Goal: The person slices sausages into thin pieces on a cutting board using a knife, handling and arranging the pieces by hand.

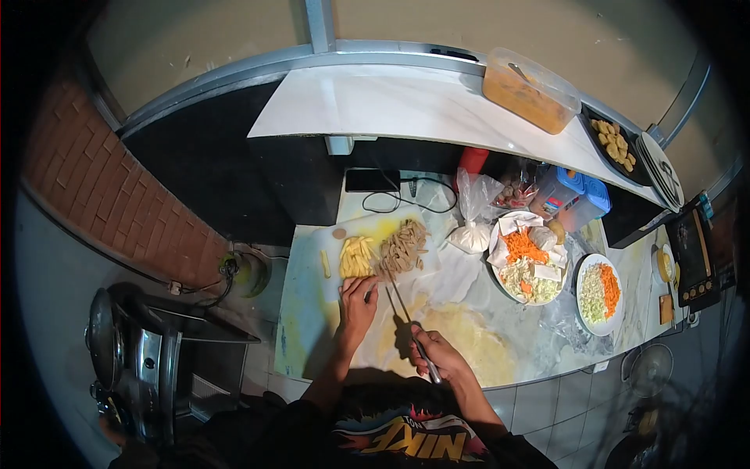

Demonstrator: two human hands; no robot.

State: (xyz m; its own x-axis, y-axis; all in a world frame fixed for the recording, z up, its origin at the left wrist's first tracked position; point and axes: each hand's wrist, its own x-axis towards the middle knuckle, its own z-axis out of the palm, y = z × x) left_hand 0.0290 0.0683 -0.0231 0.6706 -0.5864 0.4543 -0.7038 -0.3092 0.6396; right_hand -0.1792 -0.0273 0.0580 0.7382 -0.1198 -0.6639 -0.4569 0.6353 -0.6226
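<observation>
My shirt point(402, 430) is nearest. My left hand point(358, 306) bends by the yellow strips point(357, 256) on the board point(316, 244), at the counter's point(305, 344) left; whether it pinches anything, I can't tell. Brown strips point(405, 248) lie beside them. My right hand point(439, 353) grips the knife point(404, 303). It looks like slicing, which calls for tucked fingertips.

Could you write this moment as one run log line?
left hand: at cutting board's near edge | right hand: holding knife | cutting board: yellow strips beside brown strips

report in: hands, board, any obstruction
Right hand gripping knife. Left hand by yellow strips. Brown strips alongside, on cutting board. Vegetable plates clear, right.
</observation>
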